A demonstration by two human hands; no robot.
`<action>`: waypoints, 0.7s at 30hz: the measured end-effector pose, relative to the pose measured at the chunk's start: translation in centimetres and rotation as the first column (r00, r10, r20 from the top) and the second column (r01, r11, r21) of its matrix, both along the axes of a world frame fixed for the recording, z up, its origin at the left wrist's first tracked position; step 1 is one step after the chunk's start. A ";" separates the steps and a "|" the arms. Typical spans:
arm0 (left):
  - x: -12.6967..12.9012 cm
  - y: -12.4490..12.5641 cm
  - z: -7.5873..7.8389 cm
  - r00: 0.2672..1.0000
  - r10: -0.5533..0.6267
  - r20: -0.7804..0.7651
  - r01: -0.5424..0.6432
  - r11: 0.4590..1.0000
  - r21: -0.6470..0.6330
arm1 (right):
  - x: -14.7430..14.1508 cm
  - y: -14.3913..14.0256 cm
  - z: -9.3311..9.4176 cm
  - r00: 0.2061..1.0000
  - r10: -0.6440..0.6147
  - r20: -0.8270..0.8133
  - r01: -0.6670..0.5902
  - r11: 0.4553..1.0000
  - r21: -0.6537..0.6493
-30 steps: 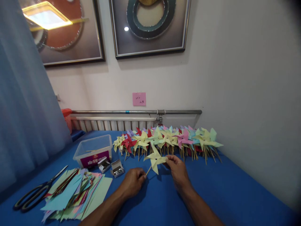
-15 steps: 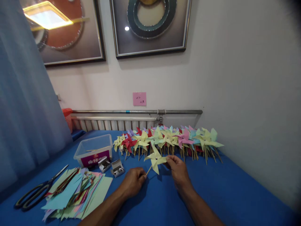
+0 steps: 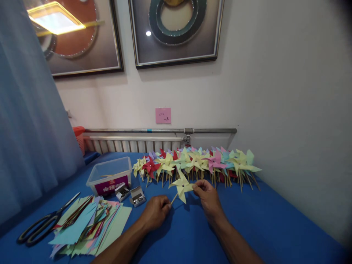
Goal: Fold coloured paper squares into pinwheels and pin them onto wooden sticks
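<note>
A pale yellow paper pinwheel (image 3: 182,186) is held up over the blue tabletop, a shiny pin at its centre. My left hand (image 3: 158,212) is closed around the lower end of its thin stick. With thumb and forefinger, my right hand (image 3: 206,198) pinches the tip of the right blade. Just behind stand many finished-looking pinwheels (image 3: 166,164) in yellow, red, pink, green and blue, packed in a long row on sticks. Two small open boxes of metal pins (image 3: 137,197) sit to the left of my left hand.
A clear plastic tub (image 3: 110,176) with a few sticks stands at the left. In front of it lies a pile of coloured paper sheets (image 3: 88,227), with large scissors (image 3: 46,222) beside it. A radiator and pipe (image 3: 162,130) run along the wall behind.
My right hand has shifted very slightly to the left, and the right blade it pinches looks a little bent inward. The left hand stays still on the stick.
</note>
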State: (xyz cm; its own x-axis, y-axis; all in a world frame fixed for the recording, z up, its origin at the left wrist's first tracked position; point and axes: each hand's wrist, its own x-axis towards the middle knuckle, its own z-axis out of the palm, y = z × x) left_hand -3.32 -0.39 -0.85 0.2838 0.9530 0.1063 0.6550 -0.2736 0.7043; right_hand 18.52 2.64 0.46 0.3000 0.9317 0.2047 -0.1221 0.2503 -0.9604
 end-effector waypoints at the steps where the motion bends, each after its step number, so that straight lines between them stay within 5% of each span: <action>1: 0.0 0.0 0.0 1.000 0.000 -0.003 0.000 1.000 0.003 | 0.0 0.1 0.0 1.000 -0.003 0.014 0.003 1.000 0.006; 21: -0.1 0.2 -0.1 1.000 0.005 0.031 -0.005 1.000 -0.022 | 0.1 -0.3 0.4 0.996 0.002 0.093 -0.009 0.997 0.080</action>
